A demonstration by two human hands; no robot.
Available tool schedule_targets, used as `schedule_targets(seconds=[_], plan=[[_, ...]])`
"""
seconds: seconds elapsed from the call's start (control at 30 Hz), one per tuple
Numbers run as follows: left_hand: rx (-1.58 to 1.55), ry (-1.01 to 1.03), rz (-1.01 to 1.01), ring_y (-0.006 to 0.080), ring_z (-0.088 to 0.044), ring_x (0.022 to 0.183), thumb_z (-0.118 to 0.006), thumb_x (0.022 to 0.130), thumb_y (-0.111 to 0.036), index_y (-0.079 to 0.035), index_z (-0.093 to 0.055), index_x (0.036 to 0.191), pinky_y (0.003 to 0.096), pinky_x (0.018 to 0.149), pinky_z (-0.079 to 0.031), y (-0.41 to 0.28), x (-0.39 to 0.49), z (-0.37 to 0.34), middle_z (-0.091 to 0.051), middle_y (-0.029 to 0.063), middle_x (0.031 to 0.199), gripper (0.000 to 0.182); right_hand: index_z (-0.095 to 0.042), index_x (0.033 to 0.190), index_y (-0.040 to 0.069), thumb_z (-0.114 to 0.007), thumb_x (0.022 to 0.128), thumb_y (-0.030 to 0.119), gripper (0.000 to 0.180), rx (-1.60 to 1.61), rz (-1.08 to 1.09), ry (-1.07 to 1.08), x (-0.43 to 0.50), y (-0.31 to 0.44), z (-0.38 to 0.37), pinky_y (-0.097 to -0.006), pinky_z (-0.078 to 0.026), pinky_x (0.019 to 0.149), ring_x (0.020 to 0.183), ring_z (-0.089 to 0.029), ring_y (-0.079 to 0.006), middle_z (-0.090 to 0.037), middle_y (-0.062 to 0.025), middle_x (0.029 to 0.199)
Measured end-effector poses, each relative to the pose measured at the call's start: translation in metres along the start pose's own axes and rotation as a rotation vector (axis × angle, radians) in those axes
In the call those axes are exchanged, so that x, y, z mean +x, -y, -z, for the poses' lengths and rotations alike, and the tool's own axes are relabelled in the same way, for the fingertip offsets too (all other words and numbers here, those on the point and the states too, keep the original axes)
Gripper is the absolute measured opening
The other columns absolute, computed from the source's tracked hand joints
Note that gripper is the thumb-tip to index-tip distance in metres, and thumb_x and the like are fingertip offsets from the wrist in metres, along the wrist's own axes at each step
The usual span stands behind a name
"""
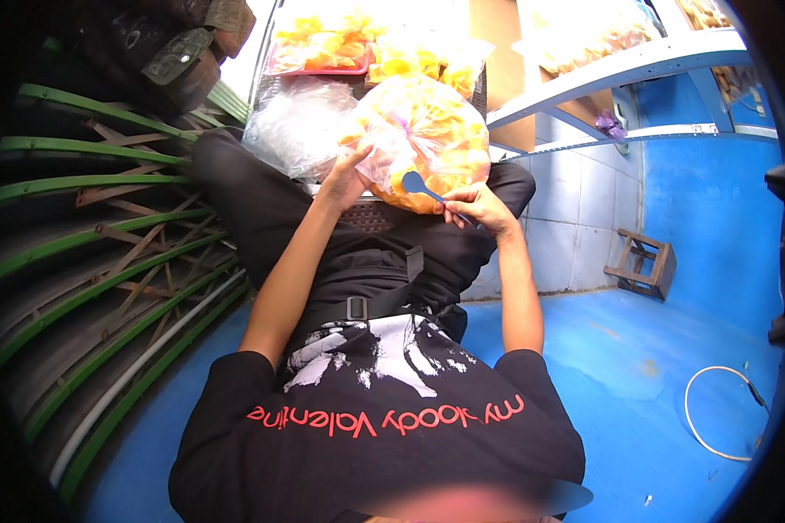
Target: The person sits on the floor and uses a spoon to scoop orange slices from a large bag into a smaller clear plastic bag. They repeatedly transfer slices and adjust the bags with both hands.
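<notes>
A large tied clear plastic bag (pixel 425 131) packed with orange-yellow snack pieces rests before me, above my crossed legs. Its gathered pinkish-purple knot faces up. My right hand (pixel 476 208) grips a blue plastic spoon (pixel 415 183) by the handle, and the bowl lies over the bag's near side. At the bag's left edge is my left hand (pixel 347 182), palm turned up and fingers partly curled. Whether it grips the plastic cannot be made out. Crumpled clear plastic bags (pixel 301 124) lie just beyond that hand.
A red tray (pixel 324 70) of bagged orange snacks and more filled bags (pixel 418 55) sit farther back. Left of me stands a green folding metal gate (pixel 98 189). A metal shelf frame (pixel 615 68) rises at right, with a small wooden stool (pixel 641 265) and a looped cable (pixel 693 412) nearby.
</notes>
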State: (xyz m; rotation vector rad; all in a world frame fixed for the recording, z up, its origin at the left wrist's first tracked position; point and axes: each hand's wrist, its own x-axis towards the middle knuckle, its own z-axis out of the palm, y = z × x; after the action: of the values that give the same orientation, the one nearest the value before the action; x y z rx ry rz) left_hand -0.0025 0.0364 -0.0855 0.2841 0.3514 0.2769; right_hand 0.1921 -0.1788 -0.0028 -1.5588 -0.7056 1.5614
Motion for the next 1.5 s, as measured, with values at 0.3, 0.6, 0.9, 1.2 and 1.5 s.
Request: schedule_targets(seconds=[0.3, 0.6, 0.9, 1.2, 1.5], plan=[[0.117, 0.036, -0.074, 0.0211, -0.053, 0.123, -0.073, 0.085, -0.014, -0.008, -0.039, 0.139, 0.0419, 0.099, -0.049, 0.016, -0.006, -0.031, -0.055, 0.0075, 0.128, 0.064, -0.070, 0.102, -0.003, -0.065, 0.092, 0.012, 0.018, 0.028, 0.112, -0.120, 0.017, -0.020, -0.017, -0.0205, -0.045, 0.055, 0.059, -0.058, -0.0079, -0.068, -0.0048, 0.077], [0.306, 0.103, -0.044, 0.0182, -0.060, 0.110, -0.065, 0.090, -0.010, -0.003, -0.043, 0.134, 0.0333, 0.092, -0.050, 0.029, -0.004, -0.030, -0.060, 0.0095, 0.121, 0.050, -0.072, 0.102, 0.001, -0.067, 0.091, 0.010, 0.016, 0.140, 0.217, -0.276, 0.031, -0.027, -0.043, -0.0218, -0.045, 0.057, 0.060, -0.056, -0.0062, -0.067, -0.0004, 0.074], [0.060, 0.048, 0.054, 0.0296, -0.059, 0.114, -0.045, 0.101, -0.041, -0.002, -0.040, 0.138, 0.0423, 0.097, -0.047, 0.032, -0.001, -0.029, -0.059, 0.0184, 0.126, 0.054, -0.071, 0.101, -0.001, -0.065, 0.092, 0.009, 0.015, 0.069, 0.269, -0.301, 0.038, -0.034, -0.052, -0.0225, -0.046, 0.056, 0.058, -0.056, -0.0071, -0.067, -0.0020, 0.073], [0.141, -0.145, -0.099, 0.0327, -0.061, 0.112, -0.039, 0.103, -0.044, -0.001, -0.044, 0.134, 0.0425, 0.084, -0.054, 0.025, 0.005, -0.021, -0.060, 0.0209, 0.123, 0.053, -0.068, 0.109, -0.004, -0.063, 0.091, 0.007, 0.021, 0.041, 0.164, -0.377, 0.032, -0.040, -0.056, -0.0222, -0.045, 0.055, 0.056, -0.055, -0.0073, -0.069, -0.0048, 0.075], [0.194, -0.071, -0.121, 0.0212, -0.065, 0.105, -0.064, 0.095, -0.020, -0.004, -0.056, 0.120, 0.0358, 0.090, -0.054, 0.032, -0.001, -0.025, -0.067, 0.0092, 0.109, 0.031, -0.070, 0.104, -0.003, -0.064, 0.091, 0.006, 0.018, 0.008, 0.160, -0.419, 0.039, -0.042, -0.059, -0.0220, -0.045, 0.053, 0.056, -0.055, -0.0064, -0.069, -0.0042, 0.073]])
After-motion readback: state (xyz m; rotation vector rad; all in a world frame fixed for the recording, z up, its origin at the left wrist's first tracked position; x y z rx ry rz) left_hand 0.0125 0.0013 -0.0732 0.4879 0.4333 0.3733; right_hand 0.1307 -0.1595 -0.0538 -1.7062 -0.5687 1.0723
